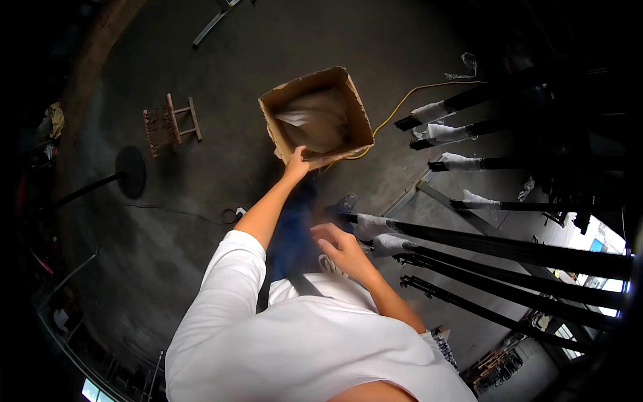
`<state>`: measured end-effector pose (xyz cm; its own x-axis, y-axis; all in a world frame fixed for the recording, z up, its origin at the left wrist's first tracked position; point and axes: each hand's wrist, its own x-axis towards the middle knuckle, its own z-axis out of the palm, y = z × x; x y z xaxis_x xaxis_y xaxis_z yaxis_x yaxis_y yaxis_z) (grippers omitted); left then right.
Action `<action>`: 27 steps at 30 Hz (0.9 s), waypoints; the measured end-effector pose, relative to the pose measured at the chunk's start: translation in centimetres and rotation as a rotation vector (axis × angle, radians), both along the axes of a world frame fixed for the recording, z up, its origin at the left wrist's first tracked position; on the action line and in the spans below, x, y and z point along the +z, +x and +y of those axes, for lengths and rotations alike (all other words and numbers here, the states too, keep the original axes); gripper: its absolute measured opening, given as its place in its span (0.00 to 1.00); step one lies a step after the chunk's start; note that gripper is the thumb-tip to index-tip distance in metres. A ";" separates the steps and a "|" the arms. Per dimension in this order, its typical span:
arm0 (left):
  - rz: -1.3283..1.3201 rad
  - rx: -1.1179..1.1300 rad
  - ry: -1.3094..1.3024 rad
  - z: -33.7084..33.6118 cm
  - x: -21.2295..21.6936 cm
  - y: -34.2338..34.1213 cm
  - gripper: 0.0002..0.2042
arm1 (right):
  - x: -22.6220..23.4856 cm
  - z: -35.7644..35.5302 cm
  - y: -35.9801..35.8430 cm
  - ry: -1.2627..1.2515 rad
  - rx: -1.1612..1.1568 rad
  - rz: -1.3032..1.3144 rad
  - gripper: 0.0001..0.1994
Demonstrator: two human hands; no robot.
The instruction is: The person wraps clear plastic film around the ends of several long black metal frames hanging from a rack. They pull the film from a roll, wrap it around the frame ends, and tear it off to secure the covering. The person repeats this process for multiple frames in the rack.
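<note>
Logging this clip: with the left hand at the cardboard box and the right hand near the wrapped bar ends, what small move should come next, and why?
Probably the left hand dips into the cardboard box. It rests on the near rim, the box is open with pale wrapping material inside, and the right hand hovers open and empty near the black bars, one of which has a bare end.

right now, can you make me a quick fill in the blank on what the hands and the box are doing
1. The left hand grips the rim of an open ____ box.
2. The box stands on the grey ____, holding pale plastic sheeting.
3. The right hand hovers near black metal bars whose ends are wrapped in ____ plastic.
4. A ____ cable runs behind the box.

Missing words: cardboard; floor; white; yellow
</note>
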<state>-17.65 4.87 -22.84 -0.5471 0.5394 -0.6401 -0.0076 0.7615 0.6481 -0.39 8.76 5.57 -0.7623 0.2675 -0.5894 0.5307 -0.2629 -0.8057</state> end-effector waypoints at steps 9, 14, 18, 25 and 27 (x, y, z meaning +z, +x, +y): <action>-0.460 0.428 -0.033 7.5 -9.7 -7.1 0.31 | -4.5 -0.6 1.3 -0.109 -0.368 -0.294 0.11; -0.539 0.388 -0.081 6.5 -11.5 -8.6 0.28 | -4.4 -1.0 1.6 -0.107 -0.428 -0.312 0.12; -0.465 0.184 0.257 4.0 -7.3 -6.2 0.24 | -3.3 -1.0 1.0 -0.017 -0.374 -0.255 0.12; -0.994 -0.476 0.405 1.6 25.3 -0.1 0.24 | 0.8 -0.8 2.5 0.454 -0.526 -0.053 0.33; -1.160 -0.553 0.378 1.2 30.6 1.8 0.25 | 1.5 -1.2 3.1 0.629 -0.567 0.041 0.40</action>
<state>-15.89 6.07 7.75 0.5529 0.7578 -0.3466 -0.4442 0.6199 0.6468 2.73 7.51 7.11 -0.4312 0.8845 -0.1781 0.4214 0.0229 -0.9066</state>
